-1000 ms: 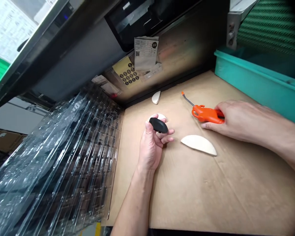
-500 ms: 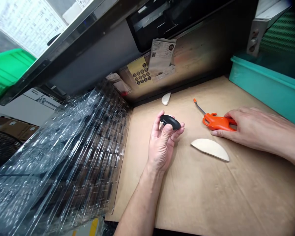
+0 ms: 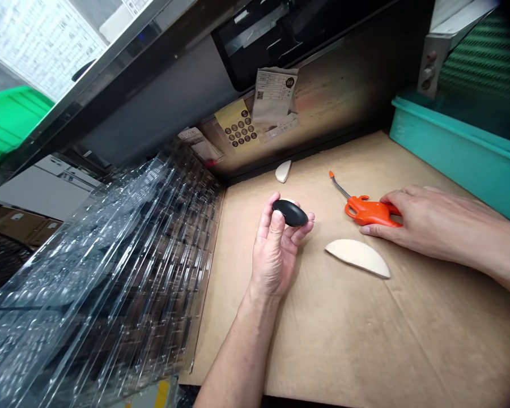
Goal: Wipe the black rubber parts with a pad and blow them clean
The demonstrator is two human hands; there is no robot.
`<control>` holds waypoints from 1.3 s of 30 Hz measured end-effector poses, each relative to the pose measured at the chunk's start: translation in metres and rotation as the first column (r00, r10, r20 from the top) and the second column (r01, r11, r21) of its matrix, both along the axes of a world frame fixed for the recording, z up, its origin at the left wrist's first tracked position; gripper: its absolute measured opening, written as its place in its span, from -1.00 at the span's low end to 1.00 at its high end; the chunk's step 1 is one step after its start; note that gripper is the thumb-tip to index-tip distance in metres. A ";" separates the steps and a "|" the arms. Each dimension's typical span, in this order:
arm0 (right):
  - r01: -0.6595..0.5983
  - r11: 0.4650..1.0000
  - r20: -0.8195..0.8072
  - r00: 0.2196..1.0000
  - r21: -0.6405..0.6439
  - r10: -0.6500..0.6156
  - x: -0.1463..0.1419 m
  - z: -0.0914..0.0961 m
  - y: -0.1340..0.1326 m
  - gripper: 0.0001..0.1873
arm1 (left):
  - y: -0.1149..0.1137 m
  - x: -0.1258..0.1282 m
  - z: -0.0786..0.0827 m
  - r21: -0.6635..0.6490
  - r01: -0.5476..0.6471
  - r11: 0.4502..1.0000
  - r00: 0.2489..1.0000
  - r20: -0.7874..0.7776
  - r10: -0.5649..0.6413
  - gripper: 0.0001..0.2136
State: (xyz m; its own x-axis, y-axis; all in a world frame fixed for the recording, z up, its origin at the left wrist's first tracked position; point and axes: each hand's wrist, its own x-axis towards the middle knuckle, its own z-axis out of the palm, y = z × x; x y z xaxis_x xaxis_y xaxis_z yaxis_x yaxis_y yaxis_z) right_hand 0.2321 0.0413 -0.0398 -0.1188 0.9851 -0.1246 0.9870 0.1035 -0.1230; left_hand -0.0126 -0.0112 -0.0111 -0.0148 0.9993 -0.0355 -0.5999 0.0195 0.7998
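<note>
A small black oval, shallow dish-like part (image 3: 292,213) is pinched between the thumb and fingers of my left hand (image 3: 274,255), raised above the cardboard surface. My right hand (image 3: 420,218) lies closed around the handle end of an orange air blow gun (image 3: 368,211), which rests on the cardboard. The gun's thin bent nozzle with its orange tip points away to the far left. Between my two hands and a bit nearer lies a cream half-moon pad (image 3: 359,256). Past my left hand sits a smaller cream piece (image 3: 283,171).
Clear plastic trays (image 3: 153,255) stand stacked along the left edge of the cardboard (image 3: 344,351). A teal bin (image 3: 459,147) stands at the right back. Paper labels (image 3: 274,96) hang on the metal back panel, below a dark screen. A green bin (image 3: 15,124) is at upper left.
My left hand has tipped the black part slightly, showing more of its hollow face, and the thumb has shifted on it. My right hand stays on the blow gun. The view has shifted slightly.
</note>
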 end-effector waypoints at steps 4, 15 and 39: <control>-0.023 0.999 -0.006 1.000 0.041 0.024 0.004 -0.007 0.000 -0.38 | 0.001 0.000 -0.001 0.001 -0.029 1.000 0.999 -0.031 0.029 -0.53; -0.057 0.996 0.002 0.998 0.064 0.057 0.006 -0.010 -0.002 -0.38 | 0.001 -0.001 -0.004 -0.026 -0.030 0.999 0.998 -0.059 0.029 -0.58; -0.318 0.934 -0.380 0.853 0.163 0.357 -0.030 0.020 -0.039 -0.70 | 0.003 0.000 -0.007 -0.033 0.000 0.999 0.998 -0.060 -0.002 -0.66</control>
